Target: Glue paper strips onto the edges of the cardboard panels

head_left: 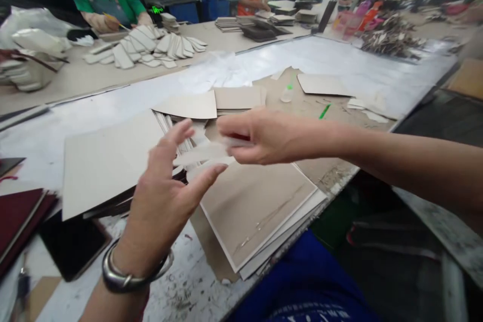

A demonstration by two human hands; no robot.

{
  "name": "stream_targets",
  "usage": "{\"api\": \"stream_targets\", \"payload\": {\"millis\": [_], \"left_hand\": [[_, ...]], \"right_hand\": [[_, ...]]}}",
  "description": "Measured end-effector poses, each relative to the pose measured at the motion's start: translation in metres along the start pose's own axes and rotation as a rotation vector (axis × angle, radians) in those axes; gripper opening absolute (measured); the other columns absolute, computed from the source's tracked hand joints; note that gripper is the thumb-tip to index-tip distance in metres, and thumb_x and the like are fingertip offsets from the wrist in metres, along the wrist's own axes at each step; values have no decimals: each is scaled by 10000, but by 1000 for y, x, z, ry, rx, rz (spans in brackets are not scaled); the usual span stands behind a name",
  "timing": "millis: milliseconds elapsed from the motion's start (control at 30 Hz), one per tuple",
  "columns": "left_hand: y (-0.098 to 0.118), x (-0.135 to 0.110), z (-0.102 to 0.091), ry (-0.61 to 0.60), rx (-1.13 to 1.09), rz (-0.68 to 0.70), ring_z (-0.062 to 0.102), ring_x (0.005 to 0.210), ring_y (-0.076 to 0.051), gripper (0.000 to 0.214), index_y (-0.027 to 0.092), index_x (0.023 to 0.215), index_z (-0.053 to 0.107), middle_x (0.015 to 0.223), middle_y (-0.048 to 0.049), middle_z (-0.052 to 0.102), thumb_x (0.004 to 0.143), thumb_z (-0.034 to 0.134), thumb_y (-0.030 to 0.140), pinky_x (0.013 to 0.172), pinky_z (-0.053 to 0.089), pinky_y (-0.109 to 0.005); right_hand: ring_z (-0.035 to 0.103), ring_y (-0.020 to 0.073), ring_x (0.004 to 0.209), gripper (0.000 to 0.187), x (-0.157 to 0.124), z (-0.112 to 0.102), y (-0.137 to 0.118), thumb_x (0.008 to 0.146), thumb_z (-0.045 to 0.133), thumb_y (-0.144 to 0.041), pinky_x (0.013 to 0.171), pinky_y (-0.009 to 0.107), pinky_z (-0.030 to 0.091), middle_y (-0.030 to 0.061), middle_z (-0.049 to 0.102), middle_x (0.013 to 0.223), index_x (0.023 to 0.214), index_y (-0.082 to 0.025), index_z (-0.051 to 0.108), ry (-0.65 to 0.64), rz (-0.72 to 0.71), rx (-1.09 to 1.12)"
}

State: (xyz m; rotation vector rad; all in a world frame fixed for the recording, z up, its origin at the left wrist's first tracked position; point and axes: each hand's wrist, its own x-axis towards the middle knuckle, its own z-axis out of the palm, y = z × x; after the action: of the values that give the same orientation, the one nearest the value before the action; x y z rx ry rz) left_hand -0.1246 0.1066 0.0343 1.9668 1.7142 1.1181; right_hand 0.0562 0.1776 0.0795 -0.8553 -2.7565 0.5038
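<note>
My right hand point(252, 136) is closed on a thin white strip point(202, 153), blurred by motion, that reaches left toward my other hand. My left hand point(169, 181), with a silver bracelet at the wrist, has thumb and fingers spread around the strip's free end; no firm hold shows. Below both hands lies a beige panel with a pale edge point(260, 206), on top of several sheets at the table's front edge. A stack of off-white panels point(109, 156) is left of my left hand. Two smaller panel piles, one off-white point(192, 104) and one tan point(239, 97), lie behind the hands.
A black phone point(73, 244) and dark red folders point(22, 221) are at left. A small clear bottle point(287, 93), a green stick point(324, 111) and a loose panel point(324, 84) lie behind my right arm. Across the table, two people work beside piles of cut pieces point(139, 45).
</note>
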Motion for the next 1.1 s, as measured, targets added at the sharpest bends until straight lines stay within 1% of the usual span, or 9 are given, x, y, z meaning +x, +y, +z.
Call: {"api": "stream_targets", "payload": {"millis": [100,167,300,433,500,667,733,900,1100], "left_hand": [[11,-10,0,-297,-294,-218,560,699,-123,278,218,832,642,766,21,642,710,591,462,646,432,-231],[16,-25,2,-415,-359,-349,473,543,-88,273,192,675,628,596,33,576,711,577,458,498,360,-202],[24,-51,11,-521,-306,-396,400,520,-77,289,179,613,590,546,45,494,717,552,446,493,324,-194],[32,-61,22,-607,-275,-423,408,545,-87,298,178,613,561,561,45,484,728,516,449,527,336,-198],[33,-64,25,-620,-283,-469,419,553,-95,308,176,628,563,569,40,499,713,517,468,535,342,-204],[23,-78,28,-564,-329,-597,415,542,-105,360,168,609,559,557,28,507,649,559,526,530,338,-219],[18,-85,28,-522,-368,-640,435,568,-114,361,165,627,573,579,19,526,647,572,526,550,350,-222],[17,-94,30,-377,-467,-730,465,606,-119,323,163,652,596,609,15,557,636,624,484,579,358,-218],[19,-93,29,-316,-486,-724,439,582,-108,314,169,662,601,595,26,534,647,624,482,572,362,-214]], "right_hand": [[324,65,557,152,-33,-8,-21,704,510,-84,505,207,241,-60,356,597,659,-172,395,25,29,153],[356,63,559,121,-51,-7,-22,711,531,-107,498,196,263,-63,386,612,706,-169,427,18,122,313],[447,75,583,234,-81,6,-17,732,587,-230,499,186,328,-37,508,711,943,-160,514,-57,379,721],[456,78,576,272,-103,24,-11,717,618,-319,513,190,345,-26,511,678,916,-144,556,98,551,973],[466,88,582,254,-112,32,-7,718,615,-327,528,200,353,-23,520,662,885,-141,566,135,582,914],[493,118,635,199,-128,51,6,762,554,-301,603,236,365,-6,555,704,885,-155,610,301,570,409],[494,122,626,238,-132,55,10,759,549,-324,596,238,366,-9,555,690,911,-153,613,283,603,424],[481,111,599,360,-136,54,14,698,578,-342,559,221,362,-25,541,656,981,-119,590,119,660,748],[431,98,567,224,-142,55,22,734,545,-345,525,220,312,-31,502,612,749,-132,611,149,611,577]]}}
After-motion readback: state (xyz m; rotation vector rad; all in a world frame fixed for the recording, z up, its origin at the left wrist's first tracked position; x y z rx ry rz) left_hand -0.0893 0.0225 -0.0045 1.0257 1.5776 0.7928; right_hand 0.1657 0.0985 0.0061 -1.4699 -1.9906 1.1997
